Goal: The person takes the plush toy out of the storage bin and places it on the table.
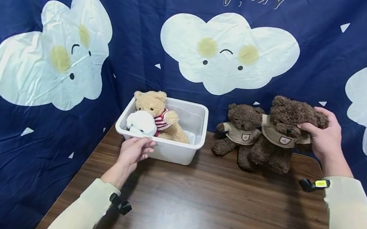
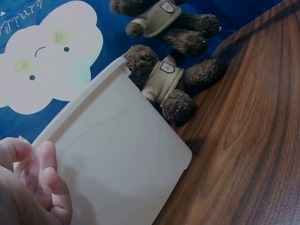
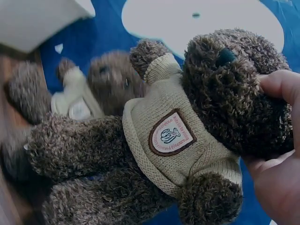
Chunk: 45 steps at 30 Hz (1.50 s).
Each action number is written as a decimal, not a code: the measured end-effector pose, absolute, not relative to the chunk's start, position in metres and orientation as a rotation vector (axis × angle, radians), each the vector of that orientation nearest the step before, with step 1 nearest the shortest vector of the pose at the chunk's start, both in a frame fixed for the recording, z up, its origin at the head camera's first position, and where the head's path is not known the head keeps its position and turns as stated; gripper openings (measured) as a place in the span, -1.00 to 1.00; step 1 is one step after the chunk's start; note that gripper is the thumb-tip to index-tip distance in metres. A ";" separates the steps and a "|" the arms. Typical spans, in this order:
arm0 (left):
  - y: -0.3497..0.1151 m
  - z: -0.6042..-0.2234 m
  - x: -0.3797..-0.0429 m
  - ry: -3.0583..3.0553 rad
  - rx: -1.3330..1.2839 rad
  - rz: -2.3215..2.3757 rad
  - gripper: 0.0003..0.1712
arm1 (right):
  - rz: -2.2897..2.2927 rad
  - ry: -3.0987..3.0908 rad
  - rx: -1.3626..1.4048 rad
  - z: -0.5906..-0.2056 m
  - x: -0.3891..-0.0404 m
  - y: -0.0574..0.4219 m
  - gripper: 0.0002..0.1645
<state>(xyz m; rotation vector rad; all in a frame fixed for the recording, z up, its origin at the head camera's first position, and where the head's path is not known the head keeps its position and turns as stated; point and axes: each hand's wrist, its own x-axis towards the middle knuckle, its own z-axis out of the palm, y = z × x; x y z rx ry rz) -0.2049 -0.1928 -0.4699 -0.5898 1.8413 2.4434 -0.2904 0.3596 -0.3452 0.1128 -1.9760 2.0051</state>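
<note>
My right hand (image 1: 329, 139) grips a large dark brown teddy bear (image 1: 288, 119) by the side of its head. The bear wears a beige knit sweater with a shield patch (image 3: 171, 136), seen close in the right wrist view. Just left of it sits a smaller brown teddy bear (image 1: 243, 121) in a similar sweater, partly overlapped by the large one. My left hand (image 1: 134, 150) pinches the front rim of a light grey plastic bin (image 1: 174, 152). Inside the bin lie a tan teddy bear (image 1: 151, 102) in a red-and-white striped top and a white plush toy (image 1: 141, 122), its lower part hidden.
A brown wood-grain table (image 1: 205, 207) carries the bin and bears. Behind and to the left hangs a dark blue cloth (image 1: 138, 37) printed with white clouds and small triangles. The bears sit close to this cloth at the table's far edge.
</note>
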 end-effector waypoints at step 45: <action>-0.193 -0.473 -0.205 1.869 -0.597 2.460 -0.82 | 1.747 -2.453 -0.365 -0.442 -0.330 0.409 -0.29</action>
